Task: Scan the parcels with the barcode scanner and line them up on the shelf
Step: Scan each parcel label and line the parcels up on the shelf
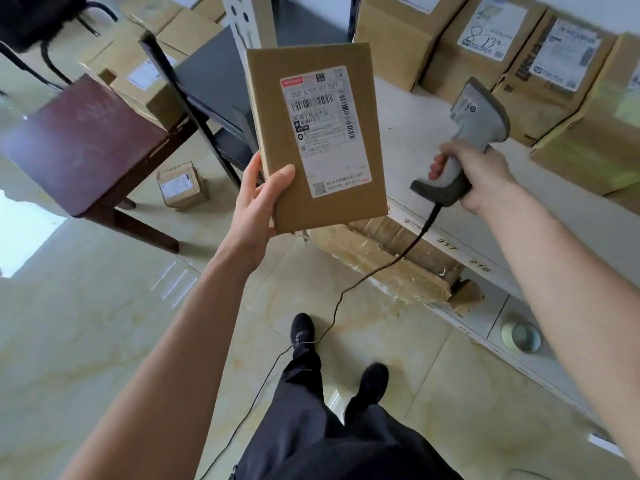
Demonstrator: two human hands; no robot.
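My left hand [258, 199] grips the lower left corner of a flat brown cardboard parcel [277, 109], held upright with its white shipping label and barcode facing me. My right hand [481, 174] holds a grey corded barcode scanner [479, 112] by its handle, to the right of the parcel; its head points away toward the shelf. The white shelf [415, 147] lies behind both, with a row of labelled cardboard parcels [485, 39] lined up along its back.
A dark red stool [79, 143] stands at the left, a small parcel [181, 185] on the floor beside it. More boxes [138, 71] lie behind a black frame. A taped box [388, 258] sits on the lower shelf, a tape roll [521, 336] further right. The scanner cable [346, 289] trails over the tiled floor.
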